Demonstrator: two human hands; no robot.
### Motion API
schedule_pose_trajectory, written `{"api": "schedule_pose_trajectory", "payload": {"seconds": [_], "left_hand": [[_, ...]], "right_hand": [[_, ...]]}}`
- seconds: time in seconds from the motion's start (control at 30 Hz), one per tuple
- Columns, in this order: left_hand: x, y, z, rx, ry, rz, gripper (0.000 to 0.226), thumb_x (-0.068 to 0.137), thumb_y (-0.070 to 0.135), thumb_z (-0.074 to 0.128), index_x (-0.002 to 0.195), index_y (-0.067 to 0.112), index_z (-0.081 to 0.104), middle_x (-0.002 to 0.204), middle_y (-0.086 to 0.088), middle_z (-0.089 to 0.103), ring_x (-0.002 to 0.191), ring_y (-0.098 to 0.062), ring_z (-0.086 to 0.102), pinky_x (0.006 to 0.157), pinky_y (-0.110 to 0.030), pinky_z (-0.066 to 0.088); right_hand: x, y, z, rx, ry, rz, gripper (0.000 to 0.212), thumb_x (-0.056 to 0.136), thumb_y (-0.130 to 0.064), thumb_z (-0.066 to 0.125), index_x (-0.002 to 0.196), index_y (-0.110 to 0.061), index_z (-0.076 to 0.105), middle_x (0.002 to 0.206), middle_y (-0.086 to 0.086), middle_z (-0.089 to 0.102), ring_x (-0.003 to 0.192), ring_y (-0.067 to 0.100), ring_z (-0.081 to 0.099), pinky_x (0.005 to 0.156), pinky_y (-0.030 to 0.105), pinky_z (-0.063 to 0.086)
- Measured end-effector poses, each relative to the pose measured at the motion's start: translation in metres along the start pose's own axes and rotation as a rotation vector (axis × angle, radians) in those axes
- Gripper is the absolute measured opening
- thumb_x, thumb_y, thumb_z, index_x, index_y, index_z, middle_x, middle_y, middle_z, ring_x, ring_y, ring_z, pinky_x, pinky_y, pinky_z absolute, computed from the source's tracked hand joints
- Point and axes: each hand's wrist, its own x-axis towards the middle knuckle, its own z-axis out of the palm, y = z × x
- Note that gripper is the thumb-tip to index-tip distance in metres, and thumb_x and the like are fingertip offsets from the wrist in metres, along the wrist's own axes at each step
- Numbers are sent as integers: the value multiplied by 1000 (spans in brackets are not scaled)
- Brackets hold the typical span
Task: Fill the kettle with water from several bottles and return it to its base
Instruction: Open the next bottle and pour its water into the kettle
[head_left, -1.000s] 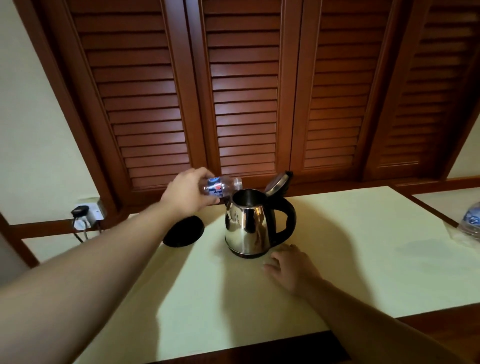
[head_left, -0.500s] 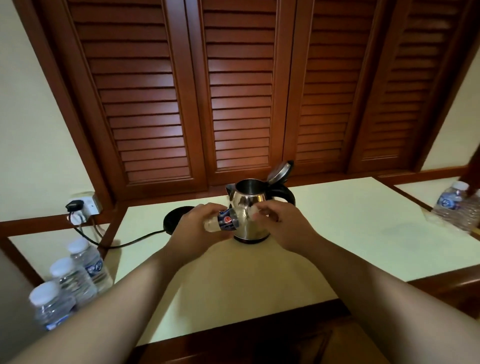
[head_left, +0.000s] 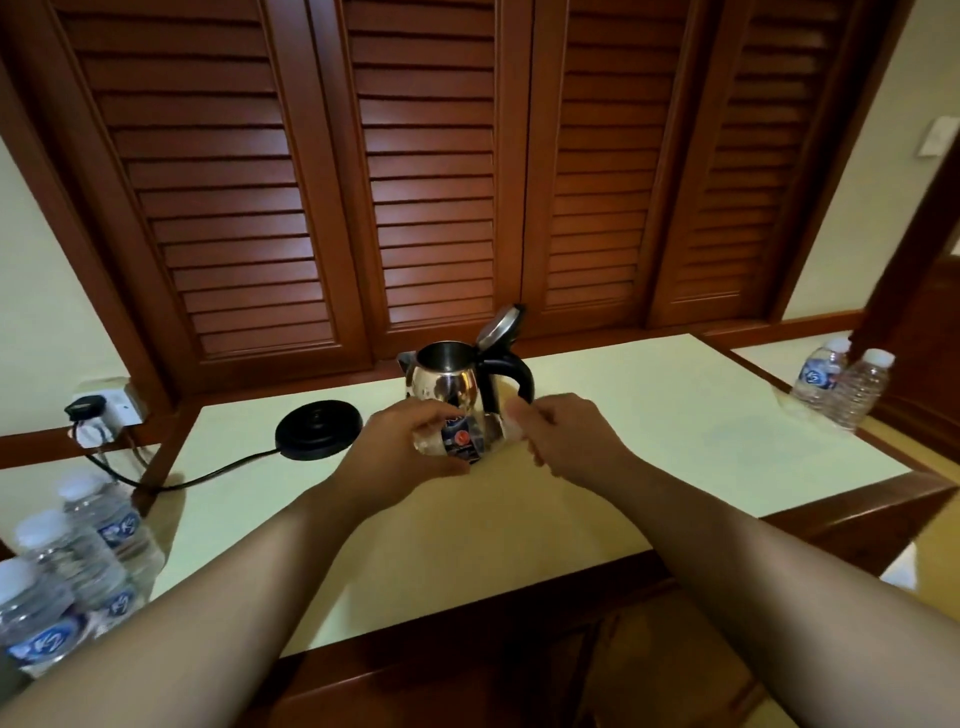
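Steel kettle (head_left: 447, 384) standing near the back edge of the table (head_left: 675, 415), off its base, lid (head_left: 501, 327) tipped up and open, black handle turned toward the right. Round black base (head_left: 318, 430) lying just to the left of the kettle on the same back stretch of the table, cord (head_left: 171, 480) trailing off the left edge to a wall socket (head_left: 104, 410). In front of the kettle, a small water bottle (head_left: 460, 441) held on its side above the tabletop: left hand (head_left: 402, 454) curled round the body and label, right hand (head_left: 563, 441) with fingers and thumb closed at the neck end; cap itself hidden, so no telling whether on or off. Three capped bottles (head_left: 78, 561) bunched together beyond the table's front-left corner, on a lower surface. Two more bottles (head_left: 841, 384) standing side by side past the right edge, near the back-right corner. Louvered wooden shutters (head_left: 431, 182) behind the back edge.
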Motion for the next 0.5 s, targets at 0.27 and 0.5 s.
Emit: {"api": "schedule_pose_trajectory", "payload": {"seconds": [0.27, 0.5], "left_hand": [[30, 55, 68, -49, 10, -4, 55, 66, 23, 97, 115, 30, 72, 110, 15, 67, 97, 11, 62, 78, -6, 49], [68, 97, 150, -87, 4, -3, 58, 66, 35, 97, 119, 32, 73, 102, 14, 65, 96, -4, 61, 82, -26, 50]], "right_hand": [[-9, 60, -64, 8, -22, 28, 49, 103, -55, 48, 85, -13, 66, 70, 0, 67, 57, 10, 63, 58, 26, 54], [-7, 134, -129, 43, -67, 17, 32, 102, -44, 59, 95, -15, 68, 80, 0, 70, 64, 8, 70, 57, 20, 57]]}}
